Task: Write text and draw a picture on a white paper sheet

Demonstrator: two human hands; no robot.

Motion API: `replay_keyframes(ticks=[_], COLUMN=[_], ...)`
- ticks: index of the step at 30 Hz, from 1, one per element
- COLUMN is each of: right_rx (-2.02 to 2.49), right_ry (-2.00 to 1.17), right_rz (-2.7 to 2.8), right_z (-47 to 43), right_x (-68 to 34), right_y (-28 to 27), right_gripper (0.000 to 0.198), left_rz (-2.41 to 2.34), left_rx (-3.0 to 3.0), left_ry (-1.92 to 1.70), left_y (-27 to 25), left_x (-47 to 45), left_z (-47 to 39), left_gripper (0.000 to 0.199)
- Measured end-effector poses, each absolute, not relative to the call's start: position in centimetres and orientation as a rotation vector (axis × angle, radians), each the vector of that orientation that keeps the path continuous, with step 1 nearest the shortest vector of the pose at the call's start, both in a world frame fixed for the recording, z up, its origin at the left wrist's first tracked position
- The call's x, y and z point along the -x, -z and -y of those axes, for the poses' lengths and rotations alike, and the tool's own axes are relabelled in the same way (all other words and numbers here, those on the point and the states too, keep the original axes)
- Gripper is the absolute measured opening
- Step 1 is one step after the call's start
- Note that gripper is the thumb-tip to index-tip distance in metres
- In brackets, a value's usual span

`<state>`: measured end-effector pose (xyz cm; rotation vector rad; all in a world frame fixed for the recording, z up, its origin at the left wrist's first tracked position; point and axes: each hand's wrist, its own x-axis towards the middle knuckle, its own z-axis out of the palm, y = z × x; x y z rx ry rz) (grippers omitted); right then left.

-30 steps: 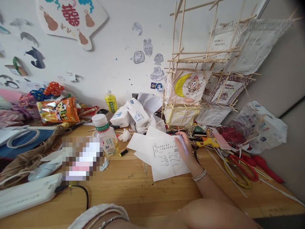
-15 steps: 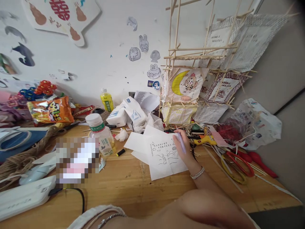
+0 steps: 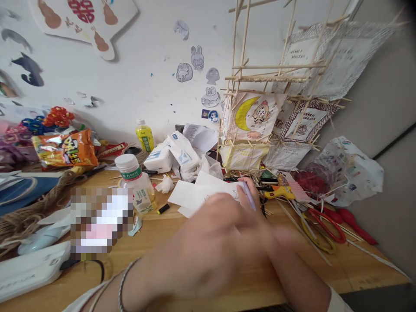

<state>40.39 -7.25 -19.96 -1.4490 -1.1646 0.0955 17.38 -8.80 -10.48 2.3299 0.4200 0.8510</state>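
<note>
Nearest the camera, the left hand (image 3: 208, 242) is hanging blurred above the desk (image 3: 162, 247), palm down; its grip cannot be told, and it is covering most of the white paper sheet (image 3: 195, 193). Just beyond it, the right hand (image 3: 251, 203) is gripping a lilac pen (image 3: 248, 195), fingers (image 3: 242, 182) closed round the barrel, the pen lying over the sheet's far right part. Left of that grip, a small yellow-and-black marker (image 3: 163, 209) is lying on the desk, with a clear bottle (image 3: 134, 184) farther left. Right of the grip, a yellow glue gun (image 3: 279, 192) is resting near it, and red-handled scissors (image 3: 328, 223) well beyond. Behind the grip, a stick-frame lantern (image 3: 253, 117) is standing against the wall.
</note>
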Motion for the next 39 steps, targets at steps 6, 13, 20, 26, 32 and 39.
replay_keyframes(ticks=[6,13,20,26,32,39], right_rx=[1.406,1.372,1.300,1.336,1.390,1.361], right_ry=[-0.067,0.007,0.065,-0.696,-0.895,-0.723], right_rz=[1.203,1.259,1.462,1.510,1.424,1.592], right_z=[6.8,6.6,9.0,9.0,7.7,7.0], right_x=[-40.9,-41.2,-38.9,-35.9,-35.8,-35.8], right_y=[20.2,20.1,16.3,18.4,21.9,23.3], right_gripper=[0.020,0.019,0.019,0.004,0.022,0.030], left_rz=[-0.906,-0.949,-0.903,-0.832,-0.754,-0.737], left_rx=[-2.187,-2.049,-1.975,-1.994,-2.069,-2.136], left_ry=[-0.960,-0.685,-0.689,-0.665,-0.583,-0.534], left_y=[15.2,21.6,21.9,22.4,22.4,22.5], left_x=[-19.9,-20.6,-20.6,-20.1,-19.7,-19.8], left_z=[-1.2,-2.3,-1.1,-0.6,-0.3,-0.3], left_gripper=[0.034,0.057,0.061,0.072,0.095,0.097])
